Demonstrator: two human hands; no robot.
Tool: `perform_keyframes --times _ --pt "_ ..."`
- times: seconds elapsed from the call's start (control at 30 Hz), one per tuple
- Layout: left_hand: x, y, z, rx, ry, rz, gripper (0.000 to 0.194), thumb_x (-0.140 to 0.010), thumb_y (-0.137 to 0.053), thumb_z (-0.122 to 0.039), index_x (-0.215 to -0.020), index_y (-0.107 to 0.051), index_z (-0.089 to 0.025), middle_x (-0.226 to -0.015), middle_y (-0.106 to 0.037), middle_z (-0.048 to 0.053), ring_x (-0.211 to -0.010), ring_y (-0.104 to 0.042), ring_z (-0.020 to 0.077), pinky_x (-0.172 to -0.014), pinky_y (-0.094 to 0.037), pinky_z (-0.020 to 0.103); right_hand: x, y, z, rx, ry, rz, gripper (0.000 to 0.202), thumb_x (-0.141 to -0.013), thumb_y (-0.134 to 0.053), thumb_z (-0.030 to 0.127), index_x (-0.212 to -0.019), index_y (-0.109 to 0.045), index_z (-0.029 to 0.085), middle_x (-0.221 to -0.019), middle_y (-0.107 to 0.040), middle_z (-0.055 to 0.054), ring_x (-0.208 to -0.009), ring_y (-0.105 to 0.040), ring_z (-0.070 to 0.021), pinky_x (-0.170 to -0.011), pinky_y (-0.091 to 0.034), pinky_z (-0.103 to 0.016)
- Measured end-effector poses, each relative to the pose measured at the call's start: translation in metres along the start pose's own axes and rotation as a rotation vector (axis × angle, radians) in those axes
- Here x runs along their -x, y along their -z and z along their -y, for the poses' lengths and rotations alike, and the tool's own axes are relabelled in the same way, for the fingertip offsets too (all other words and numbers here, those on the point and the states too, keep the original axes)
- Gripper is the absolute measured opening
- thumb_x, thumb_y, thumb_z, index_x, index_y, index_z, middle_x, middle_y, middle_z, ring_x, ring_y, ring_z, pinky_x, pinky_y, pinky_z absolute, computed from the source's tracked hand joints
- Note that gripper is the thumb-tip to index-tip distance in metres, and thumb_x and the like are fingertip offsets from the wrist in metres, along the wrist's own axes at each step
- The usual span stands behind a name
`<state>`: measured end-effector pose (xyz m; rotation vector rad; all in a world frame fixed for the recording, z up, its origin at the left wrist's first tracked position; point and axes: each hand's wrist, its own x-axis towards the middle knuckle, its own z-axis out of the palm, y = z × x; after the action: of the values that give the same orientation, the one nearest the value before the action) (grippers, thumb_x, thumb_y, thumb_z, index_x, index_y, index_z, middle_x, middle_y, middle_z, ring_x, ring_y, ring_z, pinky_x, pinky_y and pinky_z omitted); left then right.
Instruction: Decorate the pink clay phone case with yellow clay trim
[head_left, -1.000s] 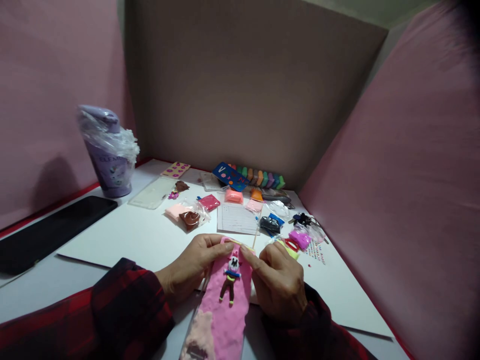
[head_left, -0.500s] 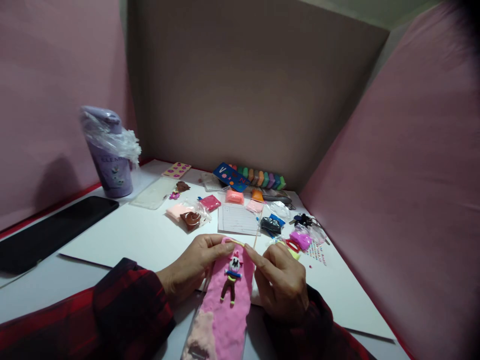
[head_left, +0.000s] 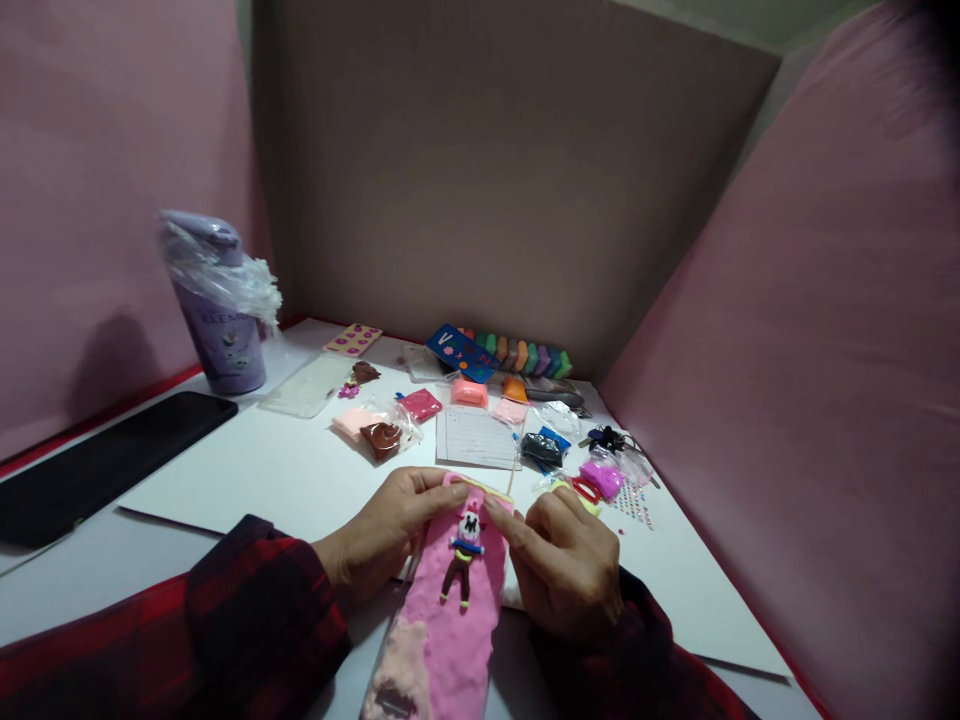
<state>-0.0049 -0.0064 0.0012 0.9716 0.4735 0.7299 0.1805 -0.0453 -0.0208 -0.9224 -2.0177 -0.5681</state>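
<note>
Here, the left hand (head_left: 379, 528) pinches the far end of the pink panel (head_left: 459, 650). The right hand (head_left: 568, 560) extends its index finger near the figure (head_left: 466, 548); grip cannot be determined.

Clearance at worktop: passable at both sides, obstructed ahead.
Bare white board (head_left: 247, 475) gives passage beyond the left hand (head_left: 386, 530), bounded by a black phone-like slab (head_left: 112, 465) and a purple bottle (head_left: 225, 350); a second bare stretch lies right of the right hand (head_left: 566, 565), toward the pink side wall (head_left: 810, 350). Forward at surface level, a brown packet (head_left: 382, 440), black packet (head_left: 541, 450) and magenta packet (head_left: 602, 479) obstruct; coloured blocks (head_left: 523, 355) stand behind. The pink panel (head_left: 459, 650) blocks the gap between the hands. Open air above the packets permits overhead reach.
</note>
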Motion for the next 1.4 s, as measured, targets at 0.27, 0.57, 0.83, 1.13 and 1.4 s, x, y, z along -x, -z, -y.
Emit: perform_keyframes --times 0.27,0.57,0.83,1.13,1.4 --pt "0.001 -0.002 -0.002 0.013 -0.006 0.014 0.025 -0.081 -0.060 -0.023 -0.100 -0.069 -0.008 -0.084 -0.070 0.014 -0.078 -0.065 0.0193 -0.080 -0.047 0.029 -0.004 0.001 0.004 0.045 0.035 -0.031 0.032 -0.078 -0.060 0.006 -0.107 -0.067 0.017 -0.055 -0.041 0.000 -0.057 -0.034 -0.0131 -0.053 -0.027 -0.027" --pt "-0.003 0.003 0.003 0.010 -0.005 -0.038 0.025 -0.079 -0.064 -0.024 -0.098 -0.070 -0.009 -0.079 -0.071 0.011 -0.070 -0.063 0.0144 -0.069 -0.048 0.022 -0.007 0.004 0.006 0.094 0.067 -0.002 0.027 -0.078 -0.060 0.006 -0.102 -0.069 0.012 -0.052 -0.043 -0.002 -0.058 -0.034 -0.0143 -0.052 -0.025 -0.028" --pt "-0.002 0.002 0.004 0.020 -0.012 -0.004 0.025 -0.080 -0.062 -0.024 -0.098 -0.070 -0.008 -0.076 -0.070 0.011 -0.070 -0.062 0.0154 -0.074 -0.048 0.027 -0.002 0.004 0.003 0.041 0.080 -0.018 0.032 -0.076 -0.061 0.005 -0.106 -0.067 0.014 -0.053 -0.044 -0.002 -0.057 -0.034 -0.0138 -0.051 -0.024 -0.027" --pt "-0.003 0.004 0.006 0.009 -0.013 -0.024 0.026 -0.077 -0.066 -0.026 -0.096 -0.070 -0.009 -0.081 -0.070 0.012 -0.071 -0.062 0.0155 -0.075 -0.047 0.027 -0.004 0.005 0.002 0.026 0.070 0.003 0.033 -0.078 -0.058 0.006 -0.109 -0.065 0.015 -0.054 -0.042 -0.001 -0.056 -0.034 -0.0147 -0.051 -0.024 -0.028" --pt "-0.001 0.000 0.008 -0.009 -0.002 -0.095 0.031 -0.072 -0.070 -0.032 -0.093 -0.071 -0.009 -0.077 -0.070 0.011 -0.072 -0.063 0.0180 -0.071 -0.048 0.027 -0.002 -0.001 -0.002 -0.334 -0.493 0.062 0.014 -0.085 -0.053 0.021 -0.089 -0.066 0.016 -0.061 -0.044 0.001 -0.057 -0.044 -0.0136 -0.055 -0.034 -0.028"
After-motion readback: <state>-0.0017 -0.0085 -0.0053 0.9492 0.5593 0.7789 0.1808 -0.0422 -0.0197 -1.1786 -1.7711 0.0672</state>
